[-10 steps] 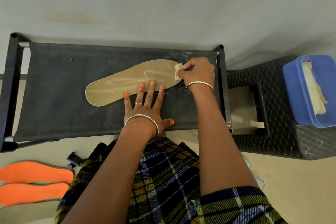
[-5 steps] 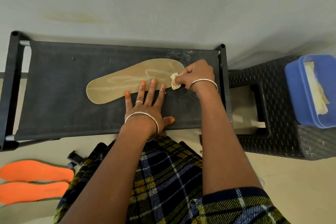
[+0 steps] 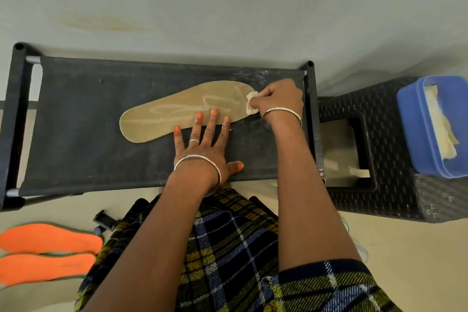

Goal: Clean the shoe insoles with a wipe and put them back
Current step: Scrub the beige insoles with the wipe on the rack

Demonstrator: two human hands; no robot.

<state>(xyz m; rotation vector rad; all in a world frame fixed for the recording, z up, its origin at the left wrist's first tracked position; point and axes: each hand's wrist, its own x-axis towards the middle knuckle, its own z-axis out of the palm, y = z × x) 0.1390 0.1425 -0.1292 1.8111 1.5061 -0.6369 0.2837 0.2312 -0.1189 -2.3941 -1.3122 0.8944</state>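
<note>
Head view: tan insole [image 3: 182, 111] lies flat on the black fabric shelf [image 3: 76, 121], wider end to the right, with damp streaks across its middle. The left hand [image 3: 202, 144] is spread flat. Its fingertips [image 3: 214, 112] press the insole's near edge, while palm and thumb rest on the shelf, gripping nothing. The right hand [image 3: 278, 96] is curled and pinches a small crumpled wipe [image 3: 251, 104] against the insole's wider end.

Risks, as we judge them:
- The hold-down is at one edge only (fingertips, not palm). A firm stroke toward the narrow end could buckle the thin insole or skid it across the fabric.
- The wipe is bunched small, so it may smear rather than lift dirt, or leave patches unwiped.
- A fabric shelf may give under pressure, making contact uneven.

Two orange insoles [image 3: 48, 238] lie on the floor at lower left. A blue tub [image 3: 410, 121] holding more wipes sits on the woven stool [image 3: 385, 134] to the right — close enough for a fresh one. We see no shoe.
</note>
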